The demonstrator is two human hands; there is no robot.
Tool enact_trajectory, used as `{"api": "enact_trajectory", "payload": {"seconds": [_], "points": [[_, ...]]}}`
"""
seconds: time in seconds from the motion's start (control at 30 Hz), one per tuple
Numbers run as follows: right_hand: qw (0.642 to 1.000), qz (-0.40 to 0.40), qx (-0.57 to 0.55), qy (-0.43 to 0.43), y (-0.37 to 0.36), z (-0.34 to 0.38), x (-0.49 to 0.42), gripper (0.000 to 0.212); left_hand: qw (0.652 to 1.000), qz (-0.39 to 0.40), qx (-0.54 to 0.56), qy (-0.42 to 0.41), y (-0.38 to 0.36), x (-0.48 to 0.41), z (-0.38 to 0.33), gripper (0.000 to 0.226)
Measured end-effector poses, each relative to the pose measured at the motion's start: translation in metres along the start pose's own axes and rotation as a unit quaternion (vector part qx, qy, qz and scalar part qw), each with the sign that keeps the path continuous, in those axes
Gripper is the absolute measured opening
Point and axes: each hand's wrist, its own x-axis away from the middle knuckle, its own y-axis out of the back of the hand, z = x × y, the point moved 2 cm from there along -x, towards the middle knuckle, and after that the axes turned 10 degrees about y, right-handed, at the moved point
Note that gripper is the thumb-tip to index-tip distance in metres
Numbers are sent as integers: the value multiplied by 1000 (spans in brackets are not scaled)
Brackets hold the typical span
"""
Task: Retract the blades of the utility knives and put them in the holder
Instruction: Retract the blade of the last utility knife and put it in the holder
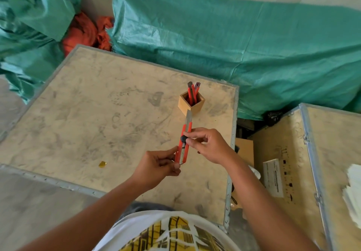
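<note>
From the head camera, both hands hold one red utility knife [183, 145] above a scuffed plywood crate top [93, 114]. The left hand [159, 165] pinches the knife's butt end between thumb and fingers. The right hand [208, 145] grips its middle, fingertips closed on the black slider knob [183, 139]. The knife points away from the person, its steel blade [188, 116] extended, the tip close to the near corner of a square wooden holder [191, 102]. Two more red utility knives [193, 92] stand upright in that holder. A small yellow scrap [102, 164] lies on the crate near its front edge, well left of the hands. Green tarpaulin [234, 41] lies behind the crate
</note>
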Motion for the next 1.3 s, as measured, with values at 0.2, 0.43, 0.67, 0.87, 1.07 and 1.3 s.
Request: {"api": "enact_trajectory", "payload": {"seconds": [0.2, 0.43, 0.67, 0.87, 1.07, 1.3], "points": [[998, 46, 30, 4, 3, 13, 11, 21, 1000, 8, -7, -21, -1, 6, -6, 45], [998, 41, 46, 22, -2, 27, 26, 25, 999, 8, -14, -40, 0, 18, -13, 44], [996, -36, 47, 69, -4, 44, 33, 24, 997, 8, -23, -69, 0, 25, -36, 46], [990, -98, 77, 72, -11, 56, 33, 22, 996, -3, -32, -82, 3, 29, -46, 50], [984, -110, 83, 112, -11, 67, 28, 21, 994, -13, -12, -112, 1, 34, -57, 50], [986, -110, 49, 119, -5, 67, 30, 27, 992, -15, -12, -125, -1, 33, -60, 48]]}}
